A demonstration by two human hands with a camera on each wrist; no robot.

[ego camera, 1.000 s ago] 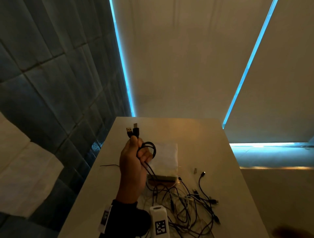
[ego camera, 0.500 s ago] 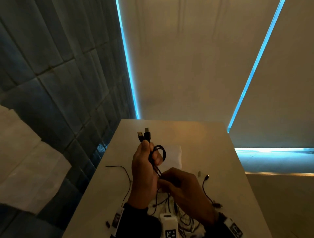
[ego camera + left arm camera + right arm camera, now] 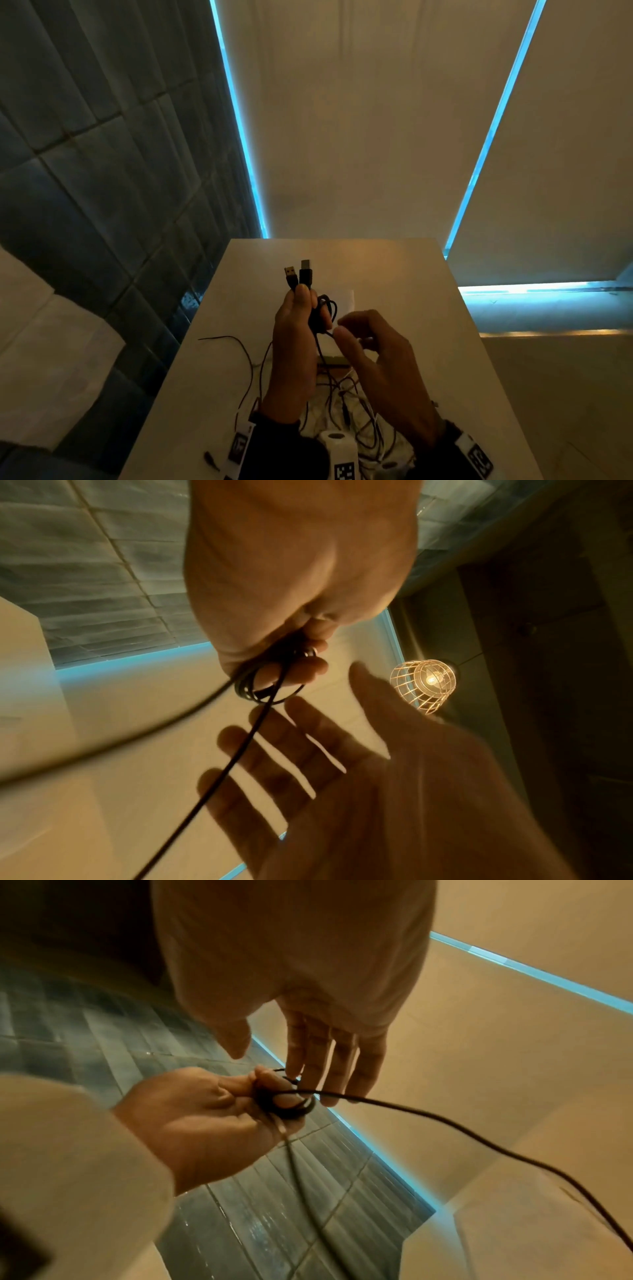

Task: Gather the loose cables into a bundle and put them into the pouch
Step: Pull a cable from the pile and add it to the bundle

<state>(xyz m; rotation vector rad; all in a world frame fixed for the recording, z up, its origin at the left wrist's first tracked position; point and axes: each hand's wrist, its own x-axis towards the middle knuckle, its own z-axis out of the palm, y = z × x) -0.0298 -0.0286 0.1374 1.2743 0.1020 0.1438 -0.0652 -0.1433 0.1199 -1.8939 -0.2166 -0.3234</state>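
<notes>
My left hand [image 3: 298,329] is raised above the table and grips a coil of black cable [image 3: 323,313]. Two USB plugs [image 3: 298,277] stick up above its fingers. The coil [image 3: 267,688] loops round those fingers, and one strand hangs down from it. My right hand [image 3: 363,346] is beside the coil with straight, spread fingers [image 3: 325,1056] whose tips touch the coil [image 3: 287,1104]. The pale flat pouch [image 3: 346,298] lies on the table behind both hands. Several loose black cables [image 3: 346,397] lie tangled below them.
The narrow beige table [image 3: 428,308] has a tiled wall along its left side and a drop on its right. One thin black wire [image 3: 239,346] strays toward the left edge. A caged lamp [image 3: 424,685] hangs overhead.
My right hand came into view, first low on the hanging strand, and has risen to the coil with its fingers now spread. The left hand keeps its grip on the coil.
</notes>
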